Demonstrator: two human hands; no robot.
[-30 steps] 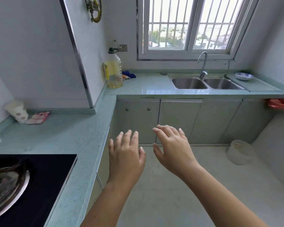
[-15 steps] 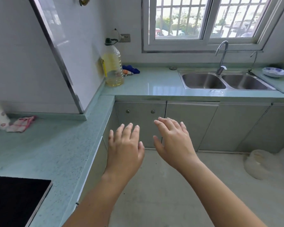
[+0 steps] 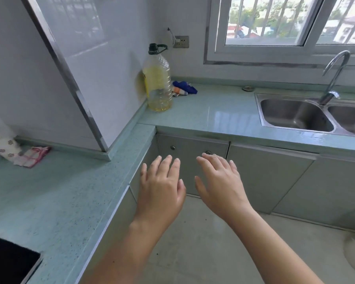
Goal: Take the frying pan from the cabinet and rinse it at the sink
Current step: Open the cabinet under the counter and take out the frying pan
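Observation:
No frying pan is in view. A grey cabinet door (image 3: 191,148) with two round knobs sits closed under the corner of the green countertop. My left hand (image 3: 162,187) and my right hand (image 3: 219,181) are both held out in front of that door, palms down, fingers spread, holding nothing. The fingertips of my right hand reach up to the right knob (image 3: 208,152). The steel double sink (image 3: 295,115) with a curved tap (image 3: 334,76) lies at the right, under the window.
A large oil bottle (image 3: 157,87) and a blue cloth (image 3: 184,89) stand in the counter's corner. A black cooktop (image 3: 6,261) is at the lower left. A folded cloth (image 3: 32,156) lies at the left wall. More closed cabinet doors (image 3: 271,177) run rightward.
The view has moved forward and left toward the corner cabinet, which now looks larger. Both hands stay open and extended, now closer to the door with the knobs.

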